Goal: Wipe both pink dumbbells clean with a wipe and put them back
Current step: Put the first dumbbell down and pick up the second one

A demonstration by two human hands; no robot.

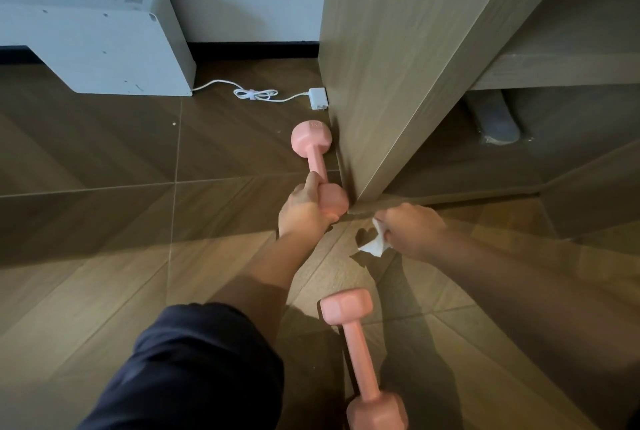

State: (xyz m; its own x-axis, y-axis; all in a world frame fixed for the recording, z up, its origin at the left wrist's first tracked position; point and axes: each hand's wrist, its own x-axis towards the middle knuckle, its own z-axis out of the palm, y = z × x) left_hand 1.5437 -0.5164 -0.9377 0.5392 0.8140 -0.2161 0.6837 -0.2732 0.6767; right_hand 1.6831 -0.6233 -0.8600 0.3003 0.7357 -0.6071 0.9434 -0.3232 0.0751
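Pink dumbbell (317, 160) in grip of outstretched left hand (303, 211), wipe (375, 244) in right hand (412, 231)

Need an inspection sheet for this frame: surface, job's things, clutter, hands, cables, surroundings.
Surface: wood-look tiled floor, a few pale specks.
Job's things: far dumbbell beside the wooden panel; near dumbbell lying on the floor, apart from both hands; white wipe, crumpled.
Clutter: grey object under the shelf, unclear what it is.
Hands: left hand grips the far dumbbell's near end; right hand pinches the wipe.
Cables: white cable with adapter loose on the floor, beyond the far dumbbell.
Surroundings: white unit at back left.
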